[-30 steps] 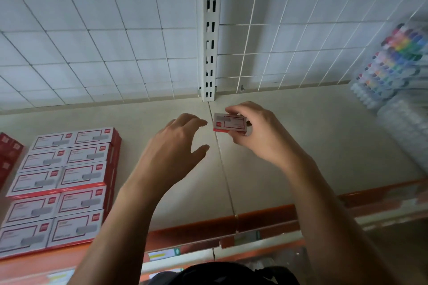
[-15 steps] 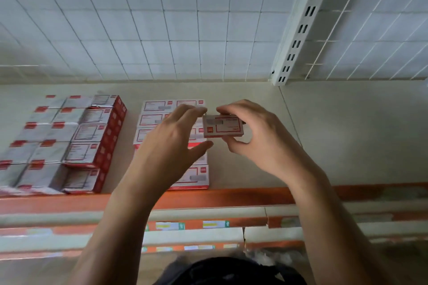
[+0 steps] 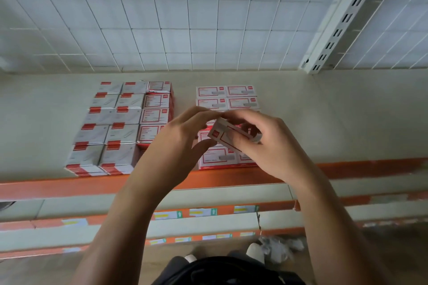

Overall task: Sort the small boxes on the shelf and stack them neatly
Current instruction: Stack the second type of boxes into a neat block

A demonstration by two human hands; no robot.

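The left block (image 3: 115, 127) and right block (image 3: 212, 92) of white-and-red boxes look neatly stacked on the cream shelf (image 3: 347, 118). One small white-and-red cardboard box (image 3: 225, 137) is unplaced, tilted above the right block, your left grip (image 3: 171, 146) and right grip (image 3: 268, 146) clasping it.

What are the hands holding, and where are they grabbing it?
One small box, red and white, tilted in the air. The right hand wraps round its right end, and the left hand pinches its left end.

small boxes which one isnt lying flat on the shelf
The small box held tilted between left hand and right hand; the others lie flat in stacks.
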